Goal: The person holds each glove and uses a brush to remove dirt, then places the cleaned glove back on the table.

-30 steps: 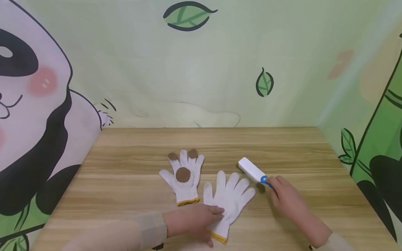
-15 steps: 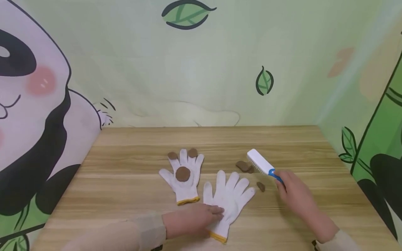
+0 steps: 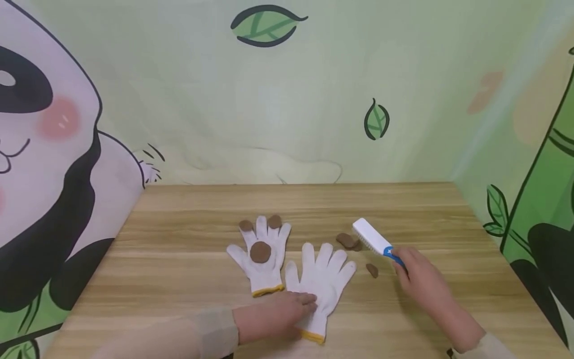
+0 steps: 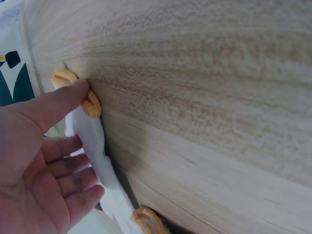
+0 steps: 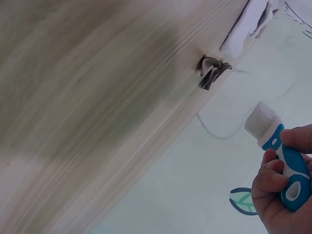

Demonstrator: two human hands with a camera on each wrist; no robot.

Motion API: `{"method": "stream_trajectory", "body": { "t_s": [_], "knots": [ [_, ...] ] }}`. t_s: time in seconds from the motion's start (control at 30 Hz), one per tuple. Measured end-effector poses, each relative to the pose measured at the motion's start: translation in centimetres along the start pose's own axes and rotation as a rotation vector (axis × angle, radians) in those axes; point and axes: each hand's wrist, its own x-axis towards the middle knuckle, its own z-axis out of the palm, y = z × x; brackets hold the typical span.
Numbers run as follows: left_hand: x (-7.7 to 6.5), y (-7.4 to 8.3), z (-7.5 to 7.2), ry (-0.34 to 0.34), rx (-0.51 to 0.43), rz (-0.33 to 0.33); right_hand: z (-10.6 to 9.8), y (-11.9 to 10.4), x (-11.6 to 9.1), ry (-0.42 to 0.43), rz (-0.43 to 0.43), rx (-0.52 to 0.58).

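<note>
My right hand (image 3: 423, 281) grips the blue handle of a white-headed brush (image 3: 371, 237), its bristles facing down and left. In the right wrist view the brush (image 5: 287, 156) lies between thumb and curled fingers, apart from the table. My left hand (image 3: 280, 313) rests on the lower part of a white knitted glove (image 3: 320, 279) with a yellow cuff. The left wrist view shows the thumb touching the cuff (image 4: 91, 105), with fairly straight fingers against the fabric. Flat brown pieces (image 3: 346, 241) lie beside the brush head, and a smaller brown piece (image 3: 372, 270) lies right of the glove.
Left of that glove lies another white glove (image 3: 264, 271), with a large brown round patch (image 3: 260, 252) on its palm and smaller ones on two fingertips. The wooden table (image 3: 188, 214) meets a wall (image 3: 287, 99) printed with leaves and a panda.
The brush has moved right and up from beside the glove's fingertips, uncovering the brown pieces on the table. The glove under my left hand has shifted slightly left.
</note>
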Motion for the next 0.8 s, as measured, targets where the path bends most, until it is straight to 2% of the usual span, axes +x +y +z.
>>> {"method": "stream_trajectory", "body": {
  "t_s": [0.2,0.37,0.6,0.8],
  "knots": [
    [0.4,-0.2,-0.1,0.025,0.017,-0.077,-0.1,-0.3,0.1,-0.025,0.006,-0.003],
    [1.8,-0.8,-0.7,0.028,0.040,-0.163,0.1,-0.6,0.2,-0.034,0.004,-0.009],
    [3.6,-2.2,-1.2,0.064,-0.017,-0.274,0.7,-0.8,0.4,-0.006,-0.006,-0.010],
    [5.4,-3.8,-1.2,0.066,-0.036,-0.310,0.8,-1.2,0.4,0.010,-0.013,0.009]
  ]
}}
